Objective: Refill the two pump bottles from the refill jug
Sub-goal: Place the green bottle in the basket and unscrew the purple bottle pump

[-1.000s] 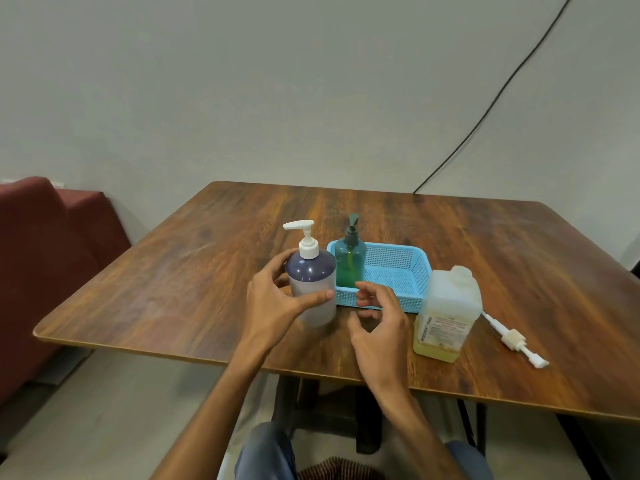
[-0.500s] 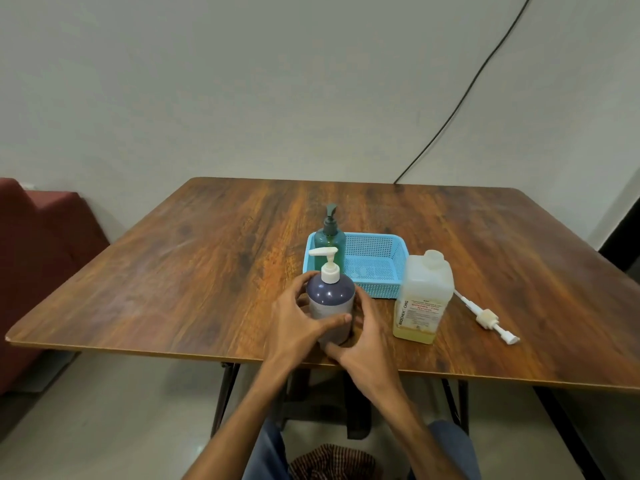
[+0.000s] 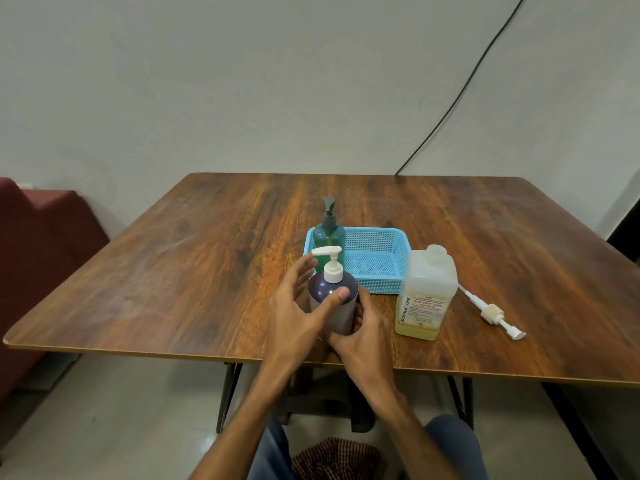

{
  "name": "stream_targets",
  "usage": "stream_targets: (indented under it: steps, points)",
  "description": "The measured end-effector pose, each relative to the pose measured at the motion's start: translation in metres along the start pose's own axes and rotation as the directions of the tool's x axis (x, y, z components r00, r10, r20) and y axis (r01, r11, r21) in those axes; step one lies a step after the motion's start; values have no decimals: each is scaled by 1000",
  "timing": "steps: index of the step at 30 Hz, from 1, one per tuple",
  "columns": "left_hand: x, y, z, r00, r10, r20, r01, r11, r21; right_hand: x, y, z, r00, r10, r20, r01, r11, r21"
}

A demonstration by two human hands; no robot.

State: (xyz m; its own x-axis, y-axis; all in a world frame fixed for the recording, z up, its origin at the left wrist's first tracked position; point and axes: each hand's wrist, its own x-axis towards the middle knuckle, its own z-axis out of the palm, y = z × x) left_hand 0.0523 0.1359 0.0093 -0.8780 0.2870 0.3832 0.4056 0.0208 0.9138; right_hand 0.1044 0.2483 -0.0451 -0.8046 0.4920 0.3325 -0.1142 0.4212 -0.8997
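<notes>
— Where's the purple bottle (image 3: 333, 299)?
— Upright near the table's (image 3: 180, 278) front edge, gripped by the left hand (image 3: 297, 315) and right hand (image 3: 363, 327).
— Room around it?
— Bare wood to the left; basket (image 3: 377, 261), green bottle (image 3: 328, 237) and jug (image 3: 427, 292) crowd the right.

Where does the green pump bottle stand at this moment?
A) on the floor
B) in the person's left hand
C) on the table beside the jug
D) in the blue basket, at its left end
D: the green pump bottle stands upright inside the blue basket, at its left end, behind the purple bottle that both hands hold.
</notes>
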Motion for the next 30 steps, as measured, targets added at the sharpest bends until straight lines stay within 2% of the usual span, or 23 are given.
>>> stream_targets:
  steps: [3,7,10,14,18,21,23,25,30]
  points:
    - [9,16,1,998,67,10,-67,998,8,0,1,1,1000,-6,-15,6,1000,-23]
    - [18,17,4,997,63,45,-66,996,66,1,2,1,1000,-8,-17,8,1000,-18]
    - [23,13,4,997,46,60,-48,998,39,2,2,2,1000,-12,-16,12,1000,-14]
    - [21,19,8,998,36,-56,-37,999,-19,2,3,3,1000,-11,-21,10,1000,-11]
    - [21,21,17,990,48,-134,-44,998,35,1,4,3,1000,-9,-29,9,1000,-16]
    - [22,16,12,999,24,29,-25,999,33,1,3,2,1000,-4,-18,4,1000,-16]
    - [20,14,4,979,26,202,-15,998,-58,2,3,2,1000,-16,-14,16,1000,-18]
    - [19,13,-4,965,56,257,-18,989,-147,3,4,2,999,-29,-22,29,999,-19]
    - [23,14,-5,998,10,60,-4,994,-106,2,3,3,999,-26,-39,25,1000,-16]
